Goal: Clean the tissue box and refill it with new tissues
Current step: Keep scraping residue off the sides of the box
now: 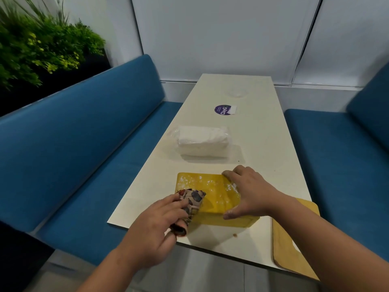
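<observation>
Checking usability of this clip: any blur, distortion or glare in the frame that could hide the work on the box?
Head view: wide-angle bending curves the table edges and wall panels; the plant and bench back at left are smeared by motion blur; soft overhead light leaves a faint sheen on the yellow tissue box; the left hand, its patterned cloth and the right hand stay reasonably sharp.

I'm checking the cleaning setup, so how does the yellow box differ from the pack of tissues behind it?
The yellow box is opaque, speckled with white dust and held by both hands; the tissue pack is white, wrapped in clear plastic and untouched. The box lies nearer the person, the pack farther up the table. Both are rectangular blocks.
</observation>
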`<state>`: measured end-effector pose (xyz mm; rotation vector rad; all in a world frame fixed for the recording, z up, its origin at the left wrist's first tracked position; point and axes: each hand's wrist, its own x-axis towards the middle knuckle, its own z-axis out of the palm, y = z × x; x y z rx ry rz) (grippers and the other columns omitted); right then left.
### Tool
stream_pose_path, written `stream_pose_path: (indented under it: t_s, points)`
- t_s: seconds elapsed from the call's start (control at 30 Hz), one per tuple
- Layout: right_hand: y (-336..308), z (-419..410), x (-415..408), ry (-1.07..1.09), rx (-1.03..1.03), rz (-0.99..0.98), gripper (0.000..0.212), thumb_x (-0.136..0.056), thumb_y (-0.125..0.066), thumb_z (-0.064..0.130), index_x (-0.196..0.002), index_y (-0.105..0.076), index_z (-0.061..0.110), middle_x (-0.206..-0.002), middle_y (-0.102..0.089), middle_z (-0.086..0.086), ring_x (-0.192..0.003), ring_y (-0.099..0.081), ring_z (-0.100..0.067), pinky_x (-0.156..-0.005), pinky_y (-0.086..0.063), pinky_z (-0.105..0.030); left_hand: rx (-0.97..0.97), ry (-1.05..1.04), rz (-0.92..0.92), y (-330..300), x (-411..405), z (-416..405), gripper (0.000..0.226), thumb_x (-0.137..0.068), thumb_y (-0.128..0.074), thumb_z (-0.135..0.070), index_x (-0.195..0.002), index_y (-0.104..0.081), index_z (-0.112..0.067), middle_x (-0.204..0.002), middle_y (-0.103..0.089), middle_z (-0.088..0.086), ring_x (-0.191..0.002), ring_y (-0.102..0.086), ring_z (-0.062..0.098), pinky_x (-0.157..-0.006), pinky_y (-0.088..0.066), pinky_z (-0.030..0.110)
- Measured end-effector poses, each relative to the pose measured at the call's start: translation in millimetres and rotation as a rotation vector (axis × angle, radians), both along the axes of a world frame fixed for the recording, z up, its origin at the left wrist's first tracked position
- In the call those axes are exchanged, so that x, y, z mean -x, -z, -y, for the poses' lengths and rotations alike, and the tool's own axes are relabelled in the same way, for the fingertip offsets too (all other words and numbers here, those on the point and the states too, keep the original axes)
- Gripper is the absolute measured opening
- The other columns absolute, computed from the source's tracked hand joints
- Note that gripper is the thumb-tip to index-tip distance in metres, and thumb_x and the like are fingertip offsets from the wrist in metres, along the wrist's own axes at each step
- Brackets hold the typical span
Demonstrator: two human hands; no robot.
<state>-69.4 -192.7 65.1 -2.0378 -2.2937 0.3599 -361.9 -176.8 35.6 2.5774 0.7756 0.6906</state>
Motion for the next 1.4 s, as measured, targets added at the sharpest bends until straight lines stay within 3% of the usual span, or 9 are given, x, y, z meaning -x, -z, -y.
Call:
stream_pose_path:
  t_s: [0.17,0.33,0.43,0.5,0.67,0.87,1.0,1.2,1.4]
  points:
    - [0.3,-0.8,-0.7,0.008,0.014,-0.029,0.114,-0.057,-0.073,0.076,-0.149,-0.024,0.029,-0.136,-0.036,0.004,-0.124,-0.034,-0.018,-0.105,-0.033,-0.033,0.126,-0.006,-0.062,-3.6,3.5,5.7,0.066,-0.086,-0.039,-0.07,-0.135,-0.054,-0.029,-0.15,-0.035,-0.019,-0.145,-0.017,0.003,-0.11,-0.028,0.023]
    - [0.6,-1.5,-1.2,0.01,0.02,-0.026,0.114,-0.056,-0.073,0.077,-0.149,-0.024,0.029,-0.136,-0.036,0.004,-0.123,-0.034,-0.019,-0.105,-0.034,-0.033,-0.051,-0.322,0.127,11.7,-25.6,6.5,0.028,-0.079,-0.071,-0.028,-0.107,-0.069,-0.023,-0.122,-0.062,-0.011,-0.12,-0.048,0.002,-0.097,-0.047,0.029]
    - [0.3,-1.4,-2.2,0.024,0.037,-0.029,0.114,-0.059,-0.073,0.075,-0.15,-0.023,0.027,-0.139,-0.035,0.003,-0.126,-0.033,-0.019,-0.105,-0.033,-0.033,0.227,-0.628,0.195,11.9,-32.7,5.9,0.063,-0.07,-0.083,-0.023,-0.127,-0.055,-0.025,-0.133,-0.045,-0.009,-0.118,-0.046,0.01,-0.101,-0.044,0.03]
    - [0.6,-1.2,-2.4,0.027,0.037,-0.035,0.114,-0.059,-0.074,0.074,-0.15,-0.023,0.026,-0.139,-0.035,0.002,-0.127,-0.033,-0.019,-0.105,-0.032,-0.033,0.39,-0.724,0.176,6.8,-35.4,7.3,0.066,-0.069,-0.084,-0.025,-0.128,-0.055,-0.028,-0.123,-0.054,-0.009,-0.114,-0.05,0.013,-0.098,-0.046,0.033]
    - [1.0,0.2,0.9,0.013,0.009,0.019,0.113,-0.06,-0.072,0.073,-0.15,-0.024,0.024,-0.14,-0.035,0.001,-0.126,-0.033,-0.019,-0.106,-0.032,-0.034,0.513,-0.68,0.259,-4.8,-26.5,7.8,0.019,-0.064,-0.082,-0.02,-0.071,-0.065,-0.024,-0.072,-0.065,-0.004,-0.073,-0.064,0.014,-0.067,-0.054,0.039]
    - [1.2,-0.1,8.7,-0.022,-0.027,0.085,0.115,-0.057,-0.068,0.069,-0.152,-0.011,0.035,-0.132,-0.035,0.002,-0.118,-0.035,-0.021,-0.1,-0.034,-0.034,0.942,-0.597,0.646,-30.0,-10.1,-20.6,0.035,-0.062,-0.069,-0.018,-0.095,-0.064,-0.01,-0.091,-0.072,0.017,-0.083,-0.071,0.032,-0.075,-0.058,0.051]
    - [2.0,-1.0,13.2,-0.003,-0.039,0.111,0.116,-0.051,-0.064,0.078,-0.148,-0.01,0.043,-0.123,-0.031,0.003,-0.113,-0.033,-0.02,-0.1,-0.031,-0.037,0.858,-0.627,0.38,-33.3,-10.5,-39.7,0.027,-0.087,-0.057,-0.056,-0.096,-0.053,-0.03,-0.096,-0.068,0.002,-0.089,-0.066,0.021,-0.082,-0.055,0.045]
    - [3.8,-2.1,20.1,-0.017,-0.067,0.054,0.112,-0.055,-0.072,0.07,-0.148,-0.022,0.034,-0.131,-0.031,0.004,-0.119,-0.034,-0.019,-0.101,-0.031,-0.034,0.163,-0.455,-0.1,-30.9,-24.8,-54.8,0.028,-0.098,-0.047,-0.036,-0.121,-0.062,-0.032,-0.109,-0.056,-0.01,-0.085,-0.056,0.011,-0.069,-0.046,0.026]
    - [1.2,-3.5,18.8,-0.014,-0.029,0.036,0.115,-0.055,-0.075,0.072,-0.149,-0.02,0.035,-0.134,-0.029,0.005,-0.123,-0.031,-0.019,-0.104,-0.028,-0.035,-0.052,-0.328,-0.226,-21.7,-26.6,-65.9,0.031,-0.097,-0.053,-0.032,-0.127,-0.062,-0.033,-0.117,-0.055,-0.012,-0.089,-0.053,0.014,-0.066,-0.035,0.022]
